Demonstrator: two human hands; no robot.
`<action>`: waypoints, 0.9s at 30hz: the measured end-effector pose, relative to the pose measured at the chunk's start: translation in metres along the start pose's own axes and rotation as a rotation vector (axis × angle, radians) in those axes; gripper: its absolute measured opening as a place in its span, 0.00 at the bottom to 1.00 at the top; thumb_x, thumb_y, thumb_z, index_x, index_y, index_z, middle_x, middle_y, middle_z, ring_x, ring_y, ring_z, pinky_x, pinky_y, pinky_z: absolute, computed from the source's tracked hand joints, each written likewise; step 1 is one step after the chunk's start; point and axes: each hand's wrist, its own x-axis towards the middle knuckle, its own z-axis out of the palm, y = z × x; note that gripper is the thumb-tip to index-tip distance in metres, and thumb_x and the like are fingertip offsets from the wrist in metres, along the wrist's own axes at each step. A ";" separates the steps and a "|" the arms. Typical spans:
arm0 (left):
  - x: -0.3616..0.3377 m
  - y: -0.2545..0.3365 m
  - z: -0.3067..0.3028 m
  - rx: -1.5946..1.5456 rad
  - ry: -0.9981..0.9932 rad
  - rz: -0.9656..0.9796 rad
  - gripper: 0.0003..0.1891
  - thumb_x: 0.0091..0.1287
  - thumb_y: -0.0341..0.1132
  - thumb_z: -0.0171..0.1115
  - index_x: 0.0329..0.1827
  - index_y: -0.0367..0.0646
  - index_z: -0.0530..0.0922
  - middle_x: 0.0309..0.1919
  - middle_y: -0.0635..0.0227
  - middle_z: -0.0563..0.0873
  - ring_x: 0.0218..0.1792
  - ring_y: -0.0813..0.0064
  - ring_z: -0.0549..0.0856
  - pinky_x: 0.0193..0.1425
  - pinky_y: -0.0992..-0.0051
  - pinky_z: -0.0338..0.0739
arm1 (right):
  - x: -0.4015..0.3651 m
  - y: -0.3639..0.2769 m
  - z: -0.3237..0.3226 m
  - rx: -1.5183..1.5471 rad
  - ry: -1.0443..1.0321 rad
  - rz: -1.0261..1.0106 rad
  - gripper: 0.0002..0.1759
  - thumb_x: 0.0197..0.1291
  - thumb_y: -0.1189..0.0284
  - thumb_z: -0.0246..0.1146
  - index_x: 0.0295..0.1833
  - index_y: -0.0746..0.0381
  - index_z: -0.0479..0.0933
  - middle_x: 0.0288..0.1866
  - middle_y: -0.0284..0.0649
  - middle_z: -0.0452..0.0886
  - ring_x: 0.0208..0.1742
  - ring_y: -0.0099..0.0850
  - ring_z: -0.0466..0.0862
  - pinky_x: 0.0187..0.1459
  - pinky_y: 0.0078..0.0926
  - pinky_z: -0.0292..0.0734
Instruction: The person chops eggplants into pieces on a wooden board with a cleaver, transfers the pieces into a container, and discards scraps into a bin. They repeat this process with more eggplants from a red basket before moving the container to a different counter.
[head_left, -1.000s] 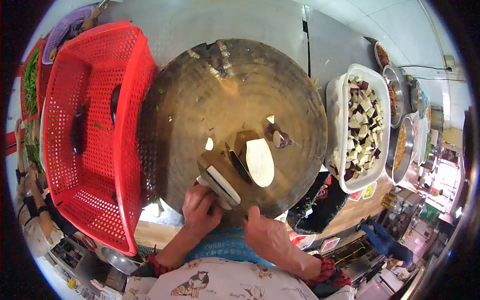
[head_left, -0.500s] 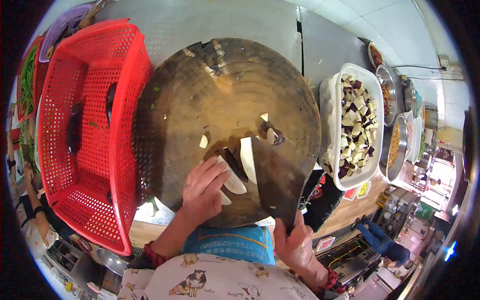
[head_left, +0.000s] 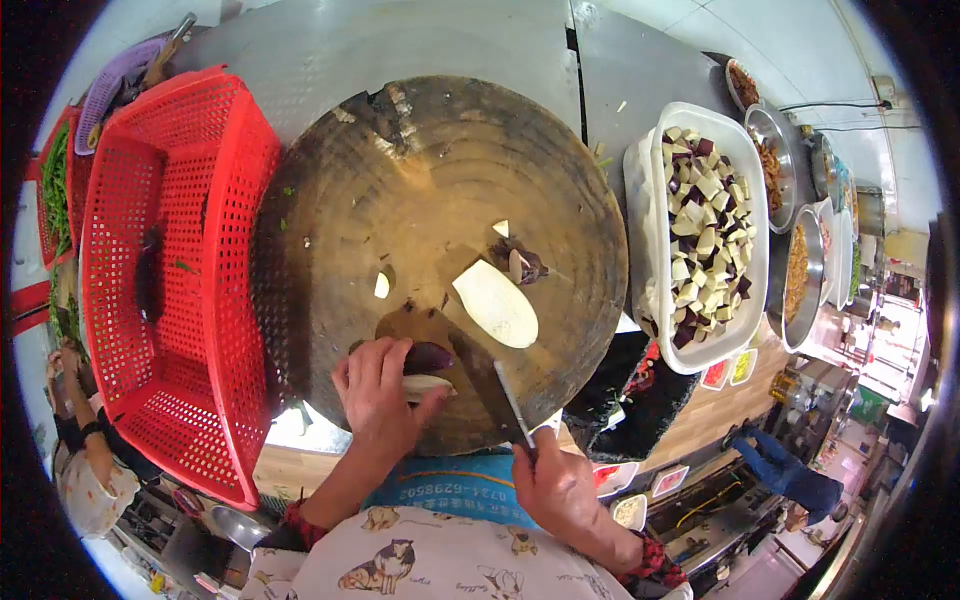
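Note:
My left hand [head_left: 380, 395] is closed around eggplant pieces [head_left: 430, 360] near the front of the round wooden chopping block [head_left: 450, 150]; purple skin and a pale cut side show by the fingers. In my right hand [head_left: 562, 488] is the handle of a cleaver [head_left: 510, 400], its spine turned up and its dark blade just right of those pieces. A long eggplant slice [head_left: 497, 305] lies flat, pale face up, beyond the blade. Behind it sits an eggplant stem end [head_left: 526, 265]. Two small eggplant scraps are on the block, one being the left scrap [head_left: 382, 285].
A red plastic basket [head_left: 222, 300] with a whole eggplant [head_left: 150, 275] stands left. To the right is a white tub [head_left: 648, 180] of diced eggplant [head_left: 708, 230], with metal bowls [head_left: 803, 285] beyond. Other people are at lower left [head_left: 90, 470] and lower right [head_left: 800, 485].
The cleaver has swung left and turned upright. One slice now lies flat, pale side up, on the block. My left hand has shifted slightly down and closed around the other pieces.

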 end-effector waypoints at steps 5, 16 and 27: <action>-0.011 -0.029 -0.018 -0.096 -0.127 0.252 0.47 0.43 0.44 0.76 0.70 0.46 0.63 0.64 0.54 0.69 0.67 0.48 0.66 0.71 0.47 0.55 | 0.004 -0.007 0.007 -0.027 -0.094 -0.003 0.10 0.63 0.71 0.58 0.40 0.64 0.65 0.17 0.50 0.76 0.18 0.52 0.79 0.20 0.46 0.74; -0.027 -0.007 0.021 -0.002 0.150 0.027 0.45 0.46 0.42 0.75 0.69 0.41 0.65 0.61 0.56 0.72 0.62 0.53 0.71 0.66 0.52 0.63 | 0.020 -0.032 -0.002 -0.127 -0.034 -0.066 0.10 0.62 0.73 0.57 0.40 0.65 0.64 0.17 0.50 0.76 0.18 0.51 0.79 0.19 0.47 0.73; -0.030 -0.038 0.024 -0.249 0.162 0.241 0.23 0.41 0.27 0.68 0.44 0.41 0.74 0.46 0.54 0.77 0.50 0.48 0.77 0.51 0.55 0.74 | 0.032 -0.045 0.031 -0.158 -0.166 -0.042 0.11 0.64 0.70 0.56 0.40 0.66 0.62 0.16 0.52 0.76 0.19 0.51 0.81 0.19 0.47 0.74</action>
